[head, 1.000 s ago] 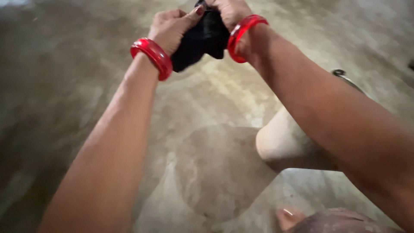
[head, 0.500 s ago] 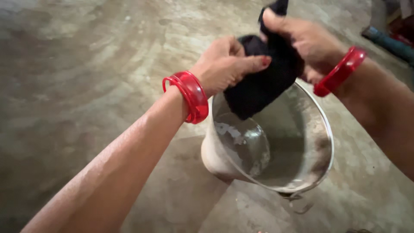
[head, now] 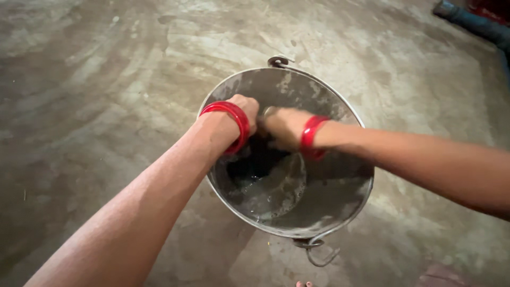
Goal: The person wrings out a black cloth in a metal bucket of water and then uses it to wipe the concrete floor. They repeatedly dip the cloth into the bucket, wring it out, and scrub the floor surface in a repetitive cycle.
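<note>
a bare grey concrete floor (head: 95, 79), streaked with pale marks, carries everything. directly on it stands a round grey metal bucket (head: 340, 204) with loop lugs at its rim. far beyond the bucket, to its right, a blue-green pipe (head: 473, 24) lies along the floor near the frame's corner.

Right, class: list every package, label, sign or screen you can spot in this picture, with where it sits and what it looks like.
None in view: no package, label, sign or screen.
What is there: a round grey metal bucket on the concrete floor.
Left hand and right hand, each with a red bangle, inside the bucket on a dark cloth.
</note>
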